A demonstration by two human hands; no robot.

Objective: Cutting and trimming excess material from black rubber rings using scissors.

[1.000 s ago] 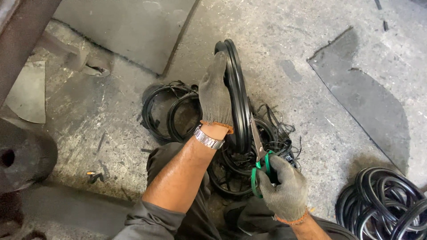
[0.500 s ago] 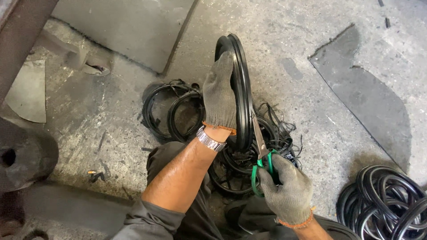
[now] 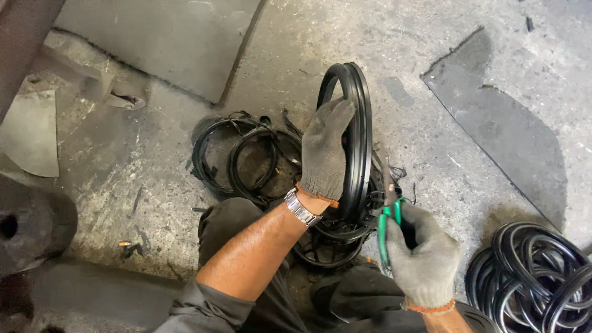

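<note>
Grey-gloved, our left hand (image 3: 325, 148) grips the black rubber ring (image 3: 357, 132) upright on edge above the concrete floor (image 3: 431, 55); our right hand (image 3: 422, 253) is closed around green-handled scissors (image 3: 388, 216) beside it. Trimmed rings (image 3: 246, 157) lie behind, another stack (image 3: 536, 271) right.

Grey knit gloves on left hand (image 3: 324, 151) and right hand (image 3: 424, 256), cuffs edged orange. Metal-link wristwatch (image 3: 302, 208) on left wrist. Dark grey, possibly dusty, sleeves and trousers.
</note>
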